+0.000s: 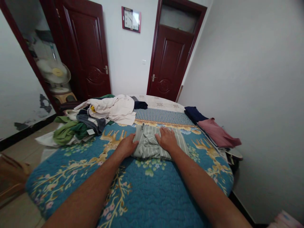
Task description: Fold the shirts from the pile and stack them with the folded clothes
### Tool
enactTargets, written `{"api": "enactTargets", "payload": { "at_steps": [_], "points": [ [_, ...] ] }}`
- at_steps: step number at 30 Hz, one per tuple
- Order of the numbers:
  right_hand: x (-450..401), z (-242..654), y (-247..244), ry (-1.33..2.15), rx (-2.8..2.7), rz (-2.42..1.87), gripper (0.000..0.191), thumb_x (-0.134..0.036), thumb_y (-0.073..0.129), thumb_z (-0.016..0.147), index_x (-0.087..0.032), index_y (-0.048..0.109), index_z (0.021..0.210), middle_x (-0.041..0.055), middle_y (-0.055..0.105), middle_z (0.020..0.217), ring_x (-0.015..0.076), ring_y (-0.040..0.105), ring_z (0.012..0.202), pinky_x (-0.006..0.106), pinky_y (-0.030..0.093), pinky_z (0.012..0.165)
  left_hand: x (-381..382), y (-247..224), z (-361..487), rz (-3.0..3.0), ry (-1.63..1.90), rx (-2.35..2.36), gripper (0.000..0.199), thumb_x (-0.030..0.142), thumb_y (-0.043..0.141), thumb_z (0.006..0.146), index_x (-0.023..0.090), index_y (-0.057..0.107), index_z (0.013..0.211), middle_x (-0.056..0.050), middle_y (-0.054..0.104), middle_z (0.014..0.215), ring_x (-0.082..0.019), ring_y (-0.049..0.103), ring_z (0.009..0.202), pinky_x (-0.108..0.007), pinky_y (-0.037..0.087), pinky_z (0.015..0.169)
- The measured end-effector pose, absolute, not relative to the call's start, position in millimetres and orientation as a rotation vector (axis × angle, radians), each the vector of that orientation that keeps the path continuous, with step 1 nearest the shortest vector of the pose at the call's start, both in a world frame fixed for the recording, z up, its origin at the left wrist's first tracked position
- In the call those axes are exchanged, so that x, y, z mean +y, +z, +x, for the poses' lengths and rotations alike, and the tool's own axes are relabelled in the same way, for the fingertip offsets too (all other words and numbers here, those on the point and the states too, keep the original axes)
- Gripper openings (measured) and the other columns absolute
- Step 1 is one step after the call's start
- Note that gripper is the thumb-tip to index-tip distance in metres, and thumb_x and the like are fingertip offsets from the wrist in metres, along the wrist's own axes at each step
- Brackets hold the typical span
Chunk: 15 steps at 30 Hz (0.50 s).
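Note:
A grey-green garment with white stripes point(152, 144) lies folded into a rough rectangle on the blue patterned bedspread point(147, 196). Its middle is creased and bunched up. At its left edge, my left hand point(128, 145) grips the cloth, with the fingers partly hidden by the fold. My right hand point(167, 139) rests on top of the garment, right of its middle, palm down with the fingers stretched out. I cannot make out which kind of garment it is.
A loose heap of clothes point(111, 107) spreads over the bed's far left. Along the right side lie a folded pink garment point(218, 133) and a folded navy garment point(194, 114). A wooden chair point(13, 177) stands at left, and a wall point(256, 95) borders the right.

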State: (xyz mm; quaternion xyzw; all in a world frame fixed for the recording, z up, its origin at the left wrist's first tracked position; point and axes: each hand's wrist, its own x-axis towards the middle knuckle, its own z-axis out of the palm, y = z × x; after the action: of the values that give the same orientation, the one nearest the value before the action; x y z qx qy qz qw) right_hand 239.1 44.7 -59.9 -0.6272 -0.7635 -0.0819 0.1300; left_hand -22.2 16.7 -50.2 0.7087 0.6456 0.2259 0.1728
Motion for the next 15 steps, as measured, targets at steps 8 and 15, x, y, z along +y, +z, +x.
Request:
{"api": "enactTargets", "payload": {
  "at_steps": [8, 15],
  "points": [
    [-9.7, 243.2, -66.0, -0.114, -2.330, -1.684, 0.070, -0.060, 0.039, 0.108, -0.019, 0.043, 0.165, 0.0134, 0.037, 0.172, 0.0346, 0.028, 0.162, 0.063, 0.014, 0.132, 20.2, -50.9, -24.9, 2.020, 0.598, 1.750, 0.054, 0.032, 0.053, 0.099, 0.011, 0.058, 0.149, -0.018, 0.067, 0.148, -0.031, 0.062, 0.137, -0.036, 0.044, 0.114],
    [-36.5, 255.5, -67.0, -0.097, -2.296, -1.541, 0.060, -0.052, 0.043, 0.108, -0.021, 0.052, 0.159, 0.0129, 0.043, 0.169, 0.0307, 0.033, 0.160, 0.059, 0.019, 0.132, 21.7, -50.6, -25.7, 2.040, 0.591, 1.763, 0.053, 0.035, 0.053, 0.099, 0.012, 0.060, 0.146, -0.018, 0.069, 0.146, -0.031, 0.065, 0.135, -0.036, 0.046, 0.112]
  ]
}}
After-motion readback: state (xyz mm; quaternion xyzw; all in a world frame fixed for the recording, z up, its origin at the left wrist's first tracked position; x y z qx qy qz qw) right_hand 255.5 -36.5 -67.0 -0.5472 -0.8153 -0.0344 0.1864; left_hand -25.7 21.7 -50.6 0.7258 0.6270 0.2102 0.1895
